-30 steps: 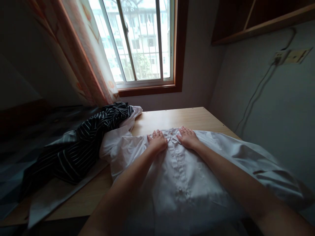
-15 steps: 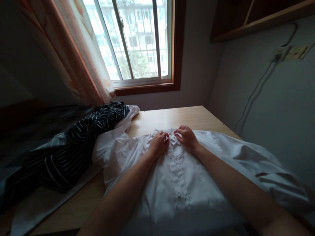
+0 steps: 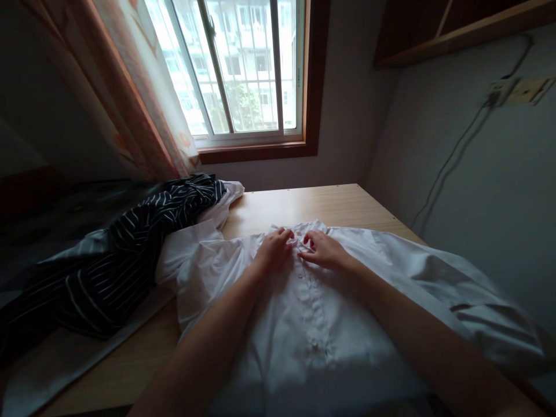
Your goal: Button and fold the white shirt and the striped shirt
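Note:
A white button-up shirt (image 3: pixel 278 324) lies front side up, its collar (image 3: pixel 319 226) toward the far side and its button placket (image 3: pixel 315 307) running toward me. Just below the collar, my left hand (image 3: pixel 275 246) has its fingers curled closed on the cloth at the placket. My right hand (image 3: pixel 324 249) is beside it, thumb and bent forefinger on either side of the placket's edge. Small buttons show lower on the placket. Both hands' fingertips partly hide the cloth between them.
The shirt is spread on a pale wooden table (image 3: pixel 299 202). To the left lies a heap of black-and-white striped cloth (image 3: pixel 113 272), with more white cloth (image 3: pixel 228 202) behind it. Beyond are a window (image 3: pixel 247 69) and a curtain (image 3: pixel 143 98). A cable (image 3: pixel 456 145) hangs down the right wall.
Both hands have shifted slightly, the right one moving down from the collar to the upper placket, so more of the collar shows. The whole view has tilted a little.

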